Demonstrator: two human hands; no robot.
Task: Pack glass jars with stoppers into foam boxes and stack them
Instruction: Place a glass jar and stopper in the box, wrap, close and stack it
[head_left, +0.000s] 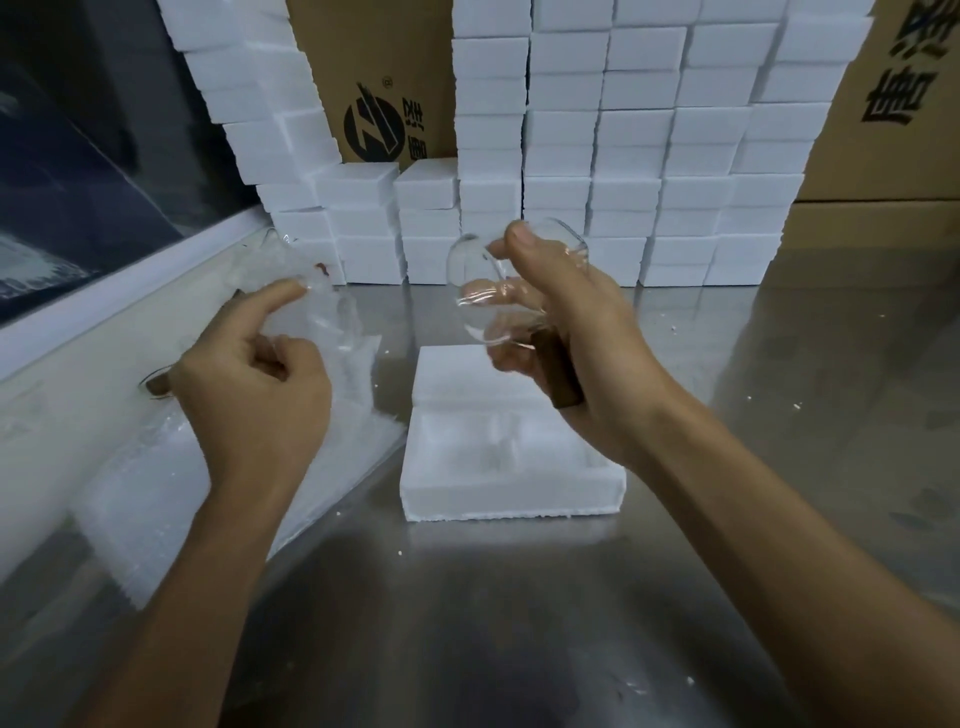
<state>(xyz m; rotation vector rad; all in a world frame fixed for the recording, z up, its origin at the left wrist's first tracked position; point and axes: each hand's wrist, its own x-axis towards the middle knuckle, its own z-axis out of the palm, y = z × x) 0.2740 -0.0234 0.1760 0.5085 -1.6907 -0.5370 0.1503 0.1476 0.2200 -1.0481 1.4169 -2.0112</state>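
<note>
My right hand (571, 332) grips a clear round glass jar (475, 280) with a brown stopper (558, 376), held tilted above an open white foam box (511, 462) on the steel table. The box's lid half (457, 379) lies just behind it. My left hand (254, 384) is at the left with curled fingers and the index finger stretched out, touching crinkled clear plastic wrap (322, 312). Whether it pinches the wrap is unclear. Another jar's brown stopper (156, 384) peeks out behind my left hand.
Tall stacks of shut white foam boxes (623, 156) line the back of the steel table (467, 623), with cardboard cartons (374, 104) behind them. A white ledge (78, 405) and a clear plastic bag (156, 493) run along the left. Foam crumbs dot the table.
</note>
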